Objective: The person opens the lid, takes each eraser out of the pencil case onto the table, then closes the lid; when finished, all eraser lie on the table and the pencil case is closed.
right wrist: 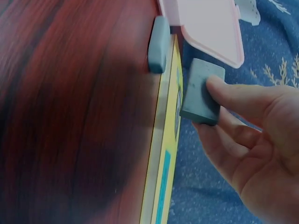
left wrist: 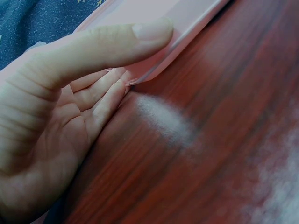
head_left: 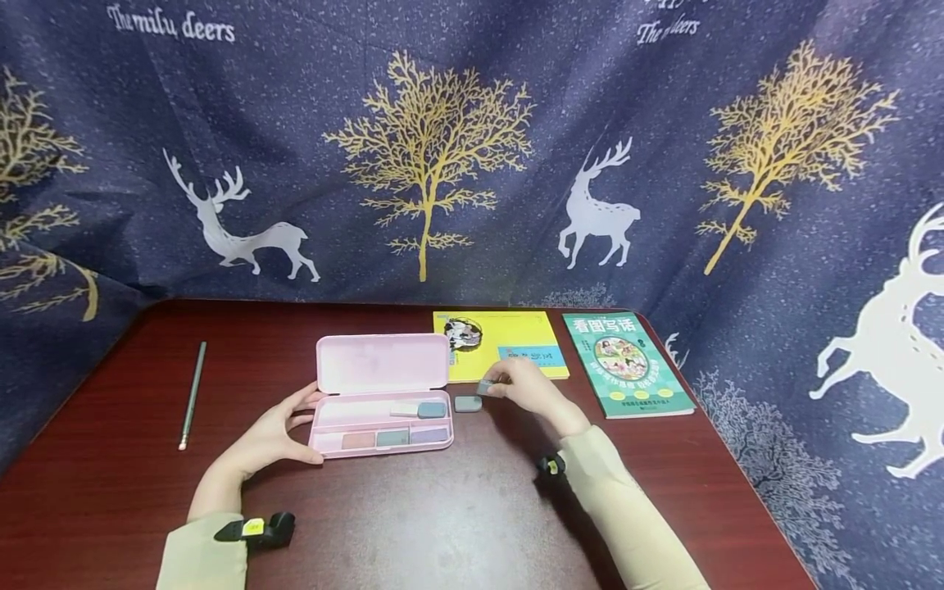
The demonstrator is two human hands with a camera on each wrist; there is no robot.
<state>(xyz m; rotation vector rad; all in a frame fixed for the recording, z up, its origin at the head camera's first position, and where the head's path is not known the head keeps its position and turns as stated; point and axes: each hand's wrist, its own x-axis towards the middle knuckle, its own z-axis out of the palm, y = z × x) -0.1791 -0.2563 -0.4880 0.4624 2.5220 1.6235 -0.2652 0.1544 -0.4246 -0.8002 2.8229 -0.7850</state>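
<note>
A pink pencil case (head_left: pixel 319 442) lies with its lid (head_left: pixel 382 363) raised. My left hand (head_left: pixel 269 434) holds its left end, thumb at the front corner and fingers toward the back. In the left wrist view the thumb (left wrist: pixel 107 46) overlaps the case's edge. A white and blue eraser (head_left: pixel 431 409) lies in the back compartment; pink, grey-green and purplish blocks sit in the front one. Right of the case, my right hand (head_left: pixel 527 389) pinches a grey-green eraser (right wrist: pixel 198 93) between thumb and fingers. A similar eraser (head_left: pixel 468 403) lies on the table between that hand and the case.
Behind the right hand lies a yellow book (head_left: pixel 509 328), with a green book (head_left: pixel 627 369) farther right. A pencil (head_left: pixel 193 393) lies at the left of the dark red table (head_left: pixel 413 524). A blue patterned cloth (head_left: pixel 472 164) hangs along the back.
</note>
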